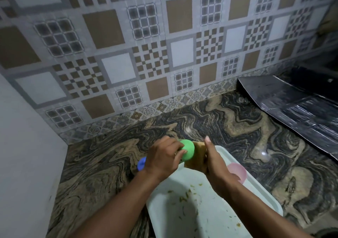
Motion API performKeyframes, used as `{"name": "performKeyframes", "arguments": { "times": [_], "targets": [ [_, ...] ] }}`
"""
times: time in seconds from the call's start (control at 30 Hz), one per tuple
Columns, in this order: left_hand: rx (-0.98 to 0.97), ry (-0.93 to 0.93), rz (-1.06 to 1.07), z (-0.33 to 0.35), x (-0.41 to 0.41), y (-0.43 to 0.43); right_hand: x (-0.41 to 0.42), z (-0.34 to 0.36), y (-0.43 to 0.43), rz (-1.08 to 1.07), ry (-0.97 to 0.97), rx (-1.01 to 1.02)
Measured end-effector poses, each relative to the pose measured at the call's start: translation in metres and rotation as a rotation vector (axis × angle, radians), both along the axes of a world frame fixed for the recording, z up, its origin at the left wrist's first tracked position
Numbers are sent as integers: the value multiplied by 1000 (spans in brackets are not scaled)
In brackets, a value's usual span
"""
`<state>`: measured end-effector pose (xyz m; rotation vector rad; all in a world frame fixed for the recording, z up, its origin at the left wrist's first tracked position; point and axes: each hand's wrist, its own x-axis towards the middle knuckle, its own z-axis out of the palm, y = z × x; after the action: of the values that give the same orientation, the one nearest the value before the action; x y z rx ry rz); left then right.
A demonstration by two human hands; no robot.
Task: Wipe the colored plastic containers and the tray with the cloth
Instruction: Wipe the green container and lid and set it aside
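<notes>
My left hand (161,158) grips a small green plastic container (187,149), held on its side above the far end of the white tray (265,197). A tan cloth (196,157) is pressed against the green container by my right hand (212,160). On the tray's right side sits a pink container (237,170), partly behind my right wrist. A blue container (141,164) peeks out on the counter behind my left wrist. Green food scraps speckle the tray floor (186,195).
The tray rests on a swirled dark-and-tan stone counter (228,127). A patterned tile wall (146,54) runs along the back and a plain white wall (23,155) closes the left. A black shiny stove top (296,105) lies at the right.
</notes>
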<state>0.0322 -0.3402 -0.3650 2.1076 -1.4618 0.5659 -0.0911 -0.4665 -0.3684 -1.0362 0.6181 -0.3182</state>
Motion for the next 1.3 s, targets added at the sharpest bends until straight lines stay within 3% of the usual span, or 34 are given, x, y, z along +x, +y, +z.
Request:
{"name": "performKeyframes", "arguments": {
  "times": [0.07,0.27,0.33,0.47,0.57,0.83,1.07,1.3],
  "targets": [
    [-50,-5,4,1,-2,-6,9,1,5,-68,-51,114],
    [-17,41,31,2,3,-9,15,0,2,-55,-63,-196],
    [-22,222,2,5,8,-7,17,3,-2,-48,-40,-246],
    [35,856,31,13,27,-9,19,9,-10,107,10,-328],
    [121,1089,49,21,34,-15,22,15,-9,203,8,-375],
    [248,842,235,38,29,-40,25,35,-20,286,-75,-176],
    [-256,790,339,32,18,-47,30,22,-11,126,-111,-125],
    [-264,855,461,15,10,-42,19,-2,3,2,-66,-128]
  ]
}}
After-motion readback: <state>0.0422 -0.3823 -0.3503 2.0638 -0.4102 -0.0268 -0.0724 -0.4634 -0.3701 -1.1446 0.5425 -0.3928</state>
